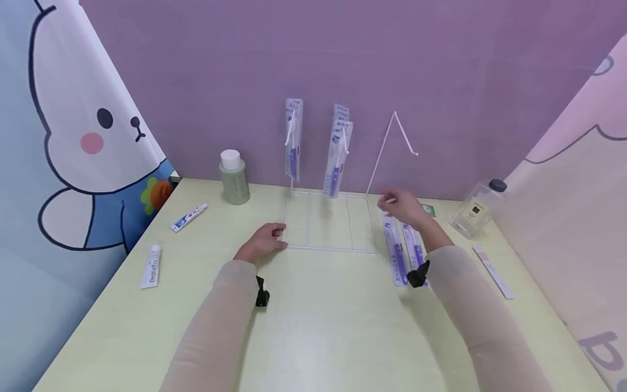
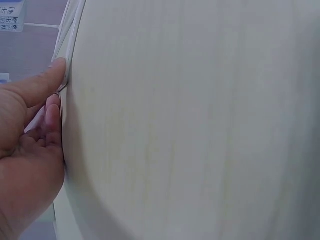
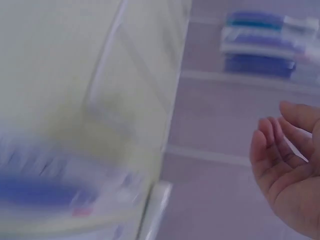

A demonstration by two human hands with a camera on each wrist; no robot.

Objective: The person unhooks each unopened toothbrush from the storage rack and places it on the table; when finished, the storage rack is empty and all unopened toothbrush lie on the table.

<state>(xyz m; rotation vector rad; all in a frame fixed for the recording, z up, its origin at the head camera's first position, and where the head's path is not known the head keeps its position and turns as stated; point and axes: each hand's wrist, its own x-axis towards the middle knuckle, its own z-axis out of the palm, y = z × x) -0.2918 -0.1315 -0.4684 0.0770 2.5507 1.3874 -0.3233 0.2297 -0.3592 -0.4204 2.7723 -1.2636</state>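
Note:
A white wire rack (image 1: 333, 250) stands at the back of the table against the purple wall. My left hand (image 1: 264, 240) pinches its front left corner between thumb and fingers; the left wrist view shows the thumb (image 2: 47, 80) on the wire. One packaged toothbrush (image 1: 294, 144) hangs on the left hook, and several overlapping toothbrush packs (image 1: 338, 158) hang on the middle one. On the right hook (image 1: 405, 135) nothing hangs. My right hand (image 1: 404, 208), fingers loosely bent and holding nothing, is over the far end of two packaged toothbrushes (image 1: 395, 253) lying right of the rack.
Left of the rack stands a green bottle with a white cap (image 1: 234, 182). Two tubes, one patterned (image 1: 189, 218) and one white (image 1: 152, 267), lie near the left edge. At the right are a perfume bottle (image 1: 476, 211), a slim flat packet (image 1: 493, 272) and a small green item (image 1: 429, 210).

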